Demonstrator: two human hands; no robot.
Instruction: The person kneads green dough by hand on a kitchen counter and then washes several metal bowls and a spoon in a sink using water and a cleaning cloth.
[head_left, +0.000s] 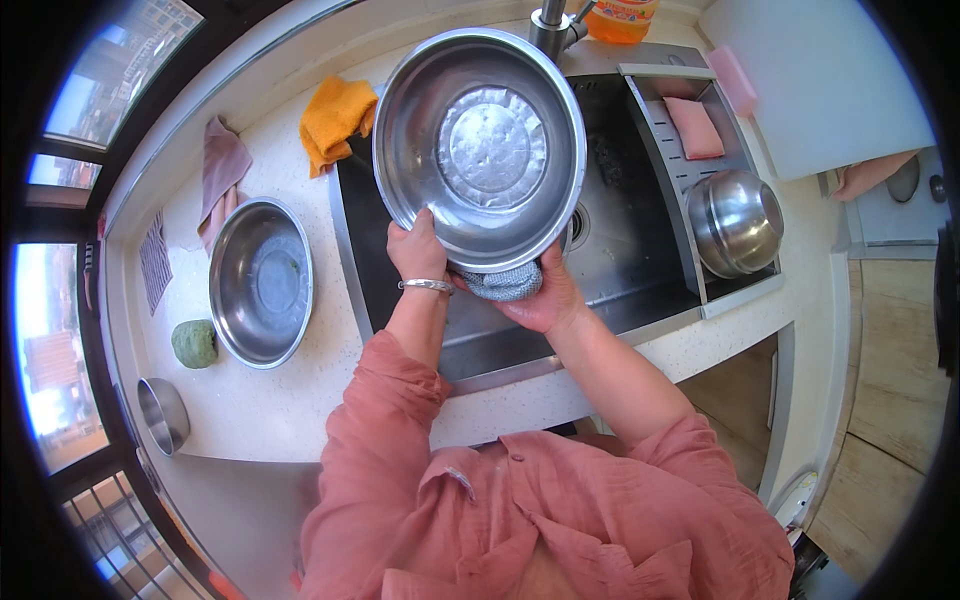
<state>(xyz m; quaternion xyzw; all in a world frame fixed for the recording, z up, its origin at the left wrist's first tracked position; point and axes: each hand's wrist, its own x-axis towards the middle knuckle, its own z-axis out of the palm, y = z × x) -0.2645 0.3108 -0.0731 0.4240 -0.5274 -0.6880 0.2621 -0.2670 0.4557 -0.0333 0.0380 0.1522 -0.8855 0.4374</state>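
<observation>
A large stainless steel basin is held up over the black-walled sink, its inside turned towards me. My left hand grips its lower left rim, thumb on the inside. Under the lower right rim, my right hand supports the basin with a grey-blue cloth bunched between palm and metal. Wet streaks or shine show on the basin's dented bottom. The fingers of both hands are partly hidden behind the basin.
Left on the counter are a second steel basin, a green ball-shaped thing, a small steel bowl and an orange cloth. A faucet stands behind. In the right-hand sink tray sit an upturned steel bowl and a pink sponge.
</observation>
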